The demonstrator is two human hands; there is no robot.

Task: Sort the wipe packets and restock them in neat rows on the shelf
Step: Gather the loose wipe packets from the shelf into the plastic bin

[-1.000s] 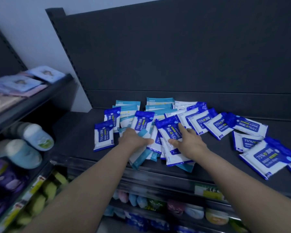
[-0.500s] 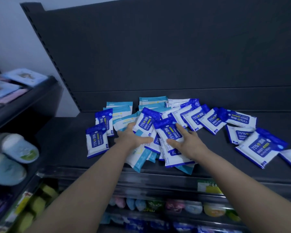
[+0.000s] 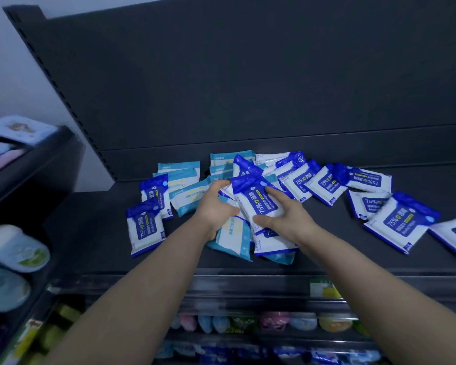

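- Far left of shelf (image 3: 90, 233): two blue packets (image 3: 145, 225) lie flat, unmoved.
- Left hand (image 3: 216, 204): lay flatter on the pile (image 3: 232, 238) before; fingers now curl round the left edge of the top blue packet (image 3: 257, 204).
- Top blue packet: now tilted up above the mid-shelf pile.
- Right hand (image 3: 283, 217): thumb and fingers pinch its right side.
- Right: loose packets (image 3: 400, 222) unchanged.

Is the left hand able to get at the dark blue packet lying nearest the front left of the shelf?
Probably, once it lets go: the left hand grips the bundle of packets with the right hand. Nothing lies over the front-left packet, and only bare shelf separates them.
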